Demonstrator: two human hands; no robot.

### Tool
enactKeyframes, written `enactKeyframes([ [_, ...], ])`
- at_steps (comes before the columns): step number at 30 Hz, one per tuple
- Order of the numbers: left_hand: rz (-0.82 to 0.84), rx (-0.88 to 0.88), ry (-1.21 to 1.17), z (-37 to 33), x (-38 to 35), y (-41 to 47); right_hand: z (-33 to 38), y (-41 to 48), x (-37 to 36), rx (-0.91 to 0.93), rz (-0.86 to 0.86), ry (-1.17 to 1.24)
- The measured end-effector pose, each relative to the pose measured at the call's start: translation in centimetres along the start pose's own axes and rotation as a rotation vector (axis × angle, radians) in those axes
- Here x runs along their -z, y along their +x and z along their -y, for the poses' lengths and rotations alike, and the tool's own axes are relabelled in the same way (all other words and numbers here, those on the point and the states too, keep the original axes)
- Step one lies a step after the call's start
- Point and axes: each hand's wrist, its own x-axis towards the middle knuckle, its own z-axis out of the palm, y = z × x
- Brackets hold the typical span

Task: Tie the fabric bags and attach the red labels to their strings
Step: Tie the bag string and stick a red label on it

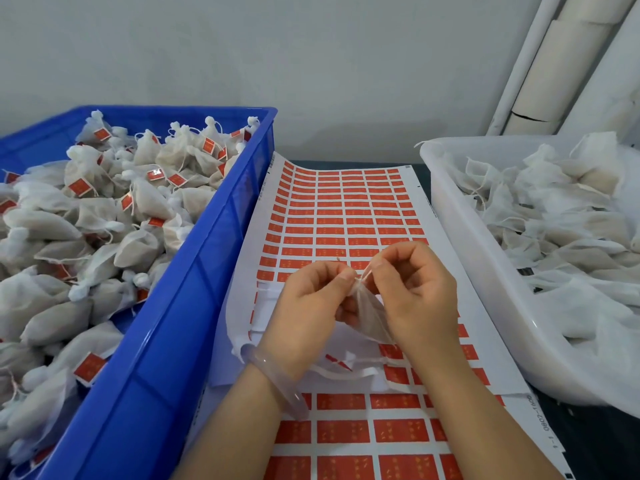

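A small white fabric bag hangs between my two hands above the label sheet. My left hand pinches the bag's gathered neck. My right hand pinches the thin string that runs up from the neck. Under both hands lies a long sheet of red labels in rows, with several labels peeled off near the hands. The lower part of the bag is partly hidden by my right hand.
A blue crate at the left holds several tied bags with red labels. A white bin at the right holds several untied bags. Loose backing strips lie on the sheet near my wrists. White pipes stand at the back right.
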Motion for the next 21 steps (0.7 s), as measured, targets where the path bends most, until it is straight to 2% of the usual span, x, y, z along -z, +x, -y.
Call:
enactKeyframes([
  [4,0.032,-0.027,0.009,-0.1,0.4,0.0,0.4,0.0,0.0,-0.004,0.051,0.049],
  [7,0.077,-0.062,0.101,0.1,0.7,0.2,0.4,0.3,0.2,-0.081,0.059,0.151],
  [12,0.054,-0.09,0.242,0.4,0.7,0.3,0.2,0.7,0.3,-0.278,0.111,0.364],
  [17,0.002,-0.184,0.43,0.9,0.3,0.2,-0.1,0.9,0.4,-0.337,0.159,0.419],
  [19,0.017,-0.163,0.362,0.7,0.4,0.3,-0.3,1.0,0.4,-0.31,0.171,0.36],
  [21,0.05,-0.114,0.189,0.4,0.7,0.4,-0.4,0.9,0.4,-0.257,0.217,0.275],
])
